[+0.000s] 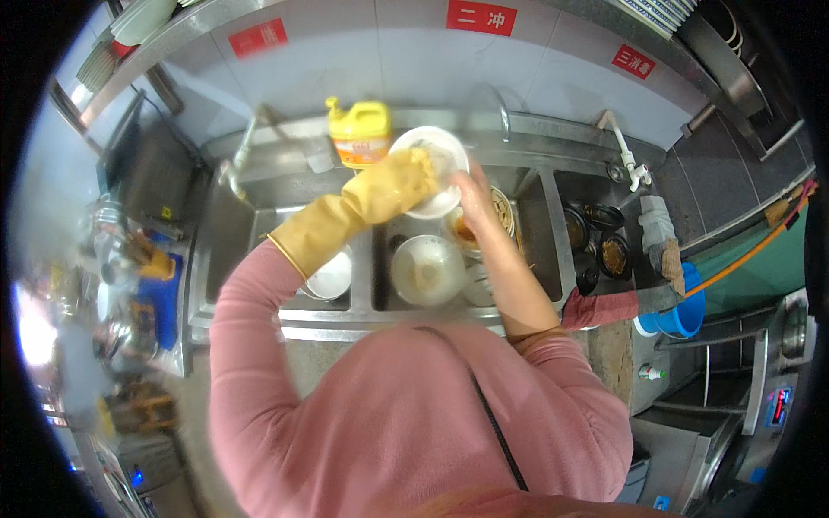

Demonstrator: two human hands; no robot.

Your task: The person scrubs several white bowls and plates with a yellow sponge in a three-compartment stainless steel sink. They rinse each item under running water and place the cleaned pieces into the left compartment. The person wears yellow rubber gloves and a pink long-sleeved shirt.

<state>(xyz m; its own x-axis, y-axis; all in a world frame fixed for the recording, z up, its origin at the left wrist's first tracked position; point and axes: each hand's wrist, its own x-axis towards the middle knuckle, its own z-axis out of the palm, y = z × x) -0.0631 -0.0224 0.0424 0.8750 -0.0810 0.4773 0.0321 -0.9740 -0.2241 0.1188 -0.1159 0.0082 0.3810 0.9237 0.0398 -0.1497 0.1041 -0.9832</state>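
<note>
A white bowl [445,144] is tilted over the middle sink basin [537,259]. Bare fingers of my right hand [476,197] grip its right side. My left hand [388,188], in a yellow rubber glove, reaches into the bowl from the left; blur hides whether its fingers hold anything. Below lies a large pale bowl [427,269] with a little residue inside. Beside it sits a smaller clear bowl [478,288]. Partly behind my right forearm are a dish with orange-brown residue [461,230] and a round container of pale scraps [502,210].
A yellow detergent jug [360,133] stands on the back ledge. Another white bowl [331,278] is in the left basin. Dark pots [614,256] fill the right basin. Taps [505,116] rise behind. A blue bucket [690,304] and an orange hose [745,259] are at right.
</note>
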